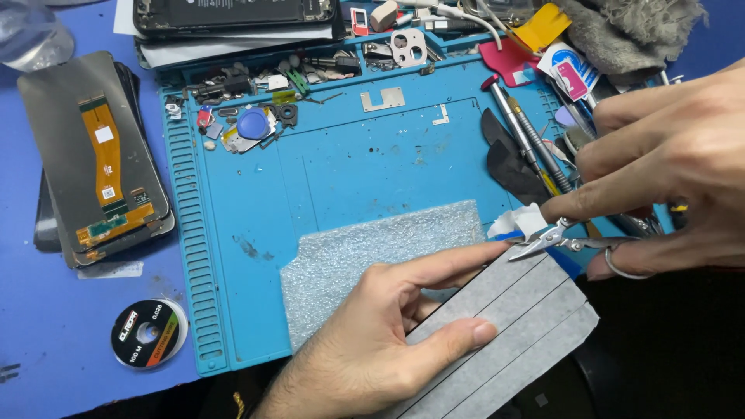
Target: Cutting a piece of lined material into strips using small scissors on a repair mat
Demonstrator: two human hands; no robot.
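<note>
Two hands: we see both at the lower right, working over the edge of the blue repair mat (310,178).
Left hand (388,326): we find it pressed on a grey striped sheet (520,326), thumb on top and forefinger stretched along the upper edge, pinning and gripping the sheet.
Right hand (667,147): we see it clenched around small scissors (555,239), a finger through one ring handle, the blades at the sheet's upper corner.
Grey striped sheet: we place it at the mat's lower right corner, partly over a foam pad (365,256) and reaching past the mat's edge.
White scrap (521,219): just beside the scissor tips, touching the right forefinger.
Mat, upper part: we note small metal parts, a blue disc (252,122), screwdrivers (521,132).
Counter, left: phone screens (97,155) lying back up with orange flex cable; a wire spool (147,334) below them.
</note>
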